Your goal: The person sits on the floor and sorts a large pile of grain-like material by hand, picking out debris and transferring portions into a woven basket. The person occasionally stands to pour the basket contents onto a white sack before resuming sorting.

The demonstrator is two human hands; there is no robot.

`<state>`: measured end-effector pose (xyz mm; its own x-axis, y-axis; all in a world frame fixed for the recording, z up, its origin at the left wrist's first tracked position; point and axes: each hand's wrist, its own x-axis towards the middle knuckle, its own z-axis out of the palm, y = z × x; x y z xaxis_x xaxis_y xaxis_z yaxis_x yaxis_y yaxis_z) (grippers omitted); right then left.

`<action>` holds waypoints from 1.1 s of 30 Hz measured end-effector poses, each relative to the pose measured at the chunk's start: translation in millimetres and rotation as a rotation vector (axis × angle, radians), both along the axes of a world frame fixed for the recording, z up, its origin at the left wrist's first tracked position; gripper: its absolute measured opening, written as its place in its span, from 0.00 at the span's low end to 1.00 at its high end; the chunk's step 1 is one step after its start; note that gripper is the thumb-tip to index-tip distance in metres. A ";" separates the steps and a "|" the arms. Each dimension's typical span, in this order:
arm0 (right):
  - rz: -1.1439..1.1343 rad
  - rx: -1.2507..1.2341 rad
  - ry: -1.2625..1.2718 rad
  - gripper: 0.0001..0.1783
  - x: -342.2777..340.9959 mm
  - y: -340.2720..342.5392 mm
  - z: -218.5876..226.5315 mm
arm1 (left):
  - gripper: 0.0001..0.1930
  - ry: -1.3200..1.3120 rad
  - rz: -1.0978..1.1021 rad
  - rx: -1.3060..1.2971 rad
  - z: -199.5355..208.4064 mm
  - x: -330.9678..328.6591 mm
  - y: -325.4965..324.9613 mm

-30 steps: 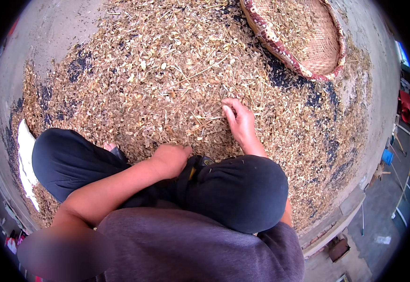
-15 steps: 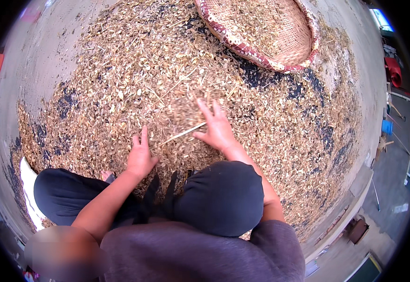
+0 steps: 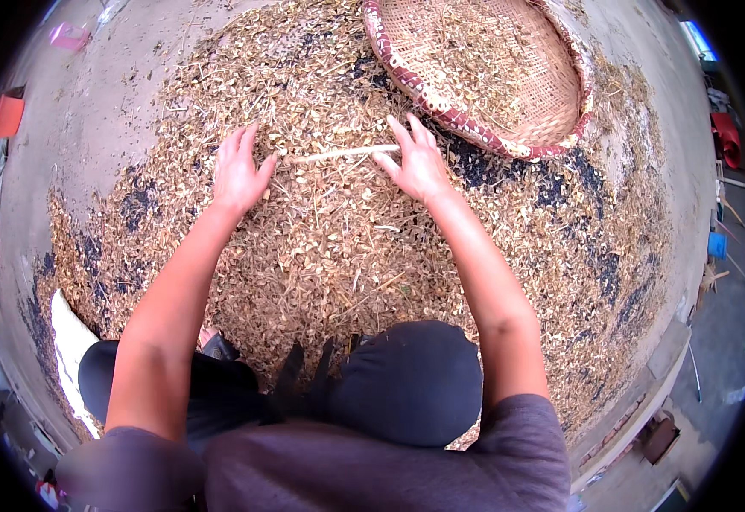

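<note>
A wide layer of dry, tan husks and bits of stalk [image 3: 330, 247] covers the ground before me, with dark grains showing through in patches. My left hand [image 3: 242, 169] rests on it at the far left of the middle, palm down, thumb apart from the fingers. Level with it, my right hand [image 3: 417, 158] lies spread close to the near rim of a round woven basket [image 3: 573, 72]. Between the two hands is a pale, thin stalk [image 3: 338, 154]; its right end meets the gap between my right thumb and fingers, without a visible grip.
The basket has a red-and-white patterned rim and some husks inside. A white sack or cloth [image 3: 69, 341] lies beside my left knee [image 3: 99, 375]. Far left stand an orange-red object [image 3: 5, 118] and a pink one [image 3: 68, 36]. A low ledge [image 3: 645, 384] runs along the right.
Both hands have moved away from me across the husks, arms now stretched out. The pale stalk has shifted forward with them and lies more nearly level. More of the ground at left shows.
</note>
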<state>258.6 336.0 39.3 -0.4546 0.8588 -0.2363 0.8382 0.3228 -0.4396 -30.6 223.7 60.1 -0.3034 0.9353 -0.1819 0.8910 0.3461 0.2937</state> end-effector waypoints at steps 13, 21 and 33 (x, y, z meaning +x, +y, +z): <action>0.475 -0.074 0.160 0.38 -24.5 -104.5 20.3 | 0.27 -0.146 -0.259 -0.069 15.0 61.9 -88.8; 0.331 0.115 0.120 0.36 51.5 -95.5 24.0 | 0.26 -0.059 -0.264 0.054 12.8 16.2 -150.0; 0.035 -0.338 0.088 0.38 20.0 -70.0 4.4 | 0.28 -0.253 0.386 0.069 -32.3 59.1 -122.1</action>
<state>278.6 266.1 43.7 -0.5141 0.7220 -0.4631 0.7830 0.1746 -0.5971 28.4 101.6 27.8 -0.5857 0.7752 -0.2365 0.5986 0.6105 0.5187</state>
